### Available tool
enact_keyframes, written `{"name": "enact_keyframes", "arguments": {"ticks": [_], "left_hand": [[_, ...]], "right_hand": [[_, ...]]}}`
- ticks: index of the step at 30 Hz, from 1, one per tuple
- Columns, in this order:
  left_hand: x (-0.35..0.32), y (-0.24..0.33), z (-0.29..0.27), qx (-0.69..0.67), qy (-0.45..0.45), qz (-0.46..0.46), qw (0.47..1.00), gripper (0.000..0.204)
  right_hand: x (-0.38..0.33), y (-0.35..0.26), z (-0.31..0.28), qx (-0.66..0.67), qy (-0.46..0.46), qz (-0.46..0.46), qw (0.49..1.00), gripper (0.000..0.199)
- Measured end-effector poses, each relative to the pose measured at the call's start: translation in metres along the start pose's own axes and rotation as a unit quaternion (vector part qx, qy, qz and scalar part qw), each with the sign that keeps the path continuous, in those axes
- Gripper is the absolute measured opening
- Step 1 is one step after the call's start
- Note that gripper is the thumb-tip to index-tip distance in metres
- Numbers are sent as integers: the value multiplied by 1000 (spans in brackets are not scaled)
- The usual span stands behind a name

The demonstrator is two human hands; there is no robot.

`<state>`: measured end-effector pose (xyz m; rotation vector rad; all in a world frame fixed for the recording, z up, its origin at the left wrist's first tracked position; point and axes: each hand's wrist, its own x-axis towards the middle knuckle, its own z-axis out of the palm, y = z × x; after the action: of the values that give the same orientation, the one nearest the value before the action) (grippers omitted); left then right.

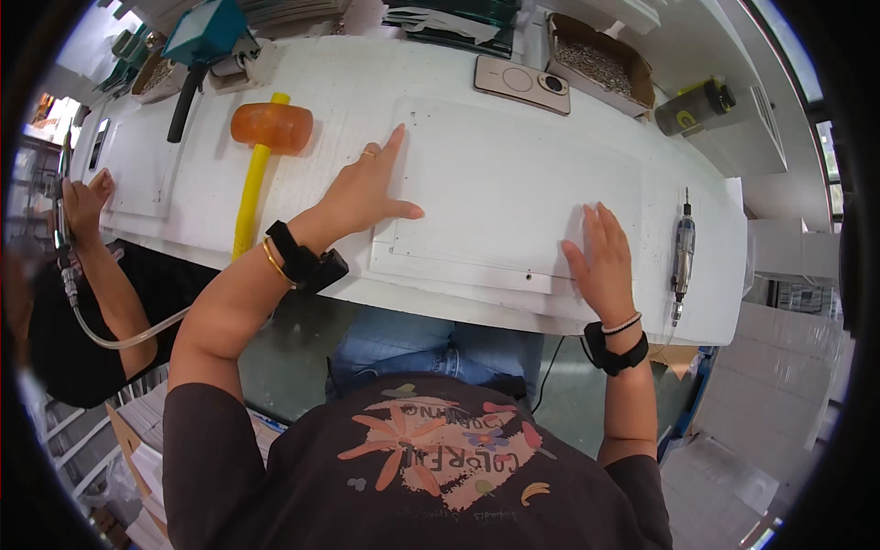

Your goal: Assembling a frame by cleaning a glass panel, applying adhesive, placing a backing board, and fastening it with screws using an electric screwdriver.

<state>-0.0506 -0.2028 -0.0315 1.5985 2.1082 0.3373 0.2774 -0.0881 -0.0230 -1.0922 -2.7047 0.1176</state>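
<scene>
Two bare hands frame a flat white panel (504, 183) lying by the near edge of a white worktop (710, 302). The right hand (605, 261) is at the panel's near right corner, fingers extended close together, thumb apart; the left hand (362, 188) is at the panel's left edge, forefinger and thumb spread wide. A slim metal power driver (683, 252) lies near the worktop's right edge, while left of the left hand rests a mallet (271, 128), orange-headed, its yellow handle toward the near edge. Beyond the panel, a gold phone (521, 84) lies near the far edge, beside a brown box (642, 99) of small metal pieces. A dark bottle (694, 108) is near the far right corner. Toward the worktop's left end, another person's hand (84, 206) is at a slim tool trailing a clear hose (137, 344).
</scene>
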Motion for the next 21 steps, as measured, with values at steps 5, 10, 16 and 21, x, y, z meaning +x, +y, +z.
{"name": "enact_keyframes", "arguments": {"ticks": [5,10,16,21], "left_hand": [[-3,8,-10,49,-36,-25,998,99],[4,16,-10,51,-60,-5,997,100],[3,12,-7,81,-40,14,996,99],[0,19,-26,95,-65,-3,993,98]], "right_hand": [[-18,-14,37,-3,29,72,997,52],[-22,-10,34,4,51,89,995,51],[-26,3,27,43,2,72,996,53],[-22,65,-25,300,91,136,940,53]]}}
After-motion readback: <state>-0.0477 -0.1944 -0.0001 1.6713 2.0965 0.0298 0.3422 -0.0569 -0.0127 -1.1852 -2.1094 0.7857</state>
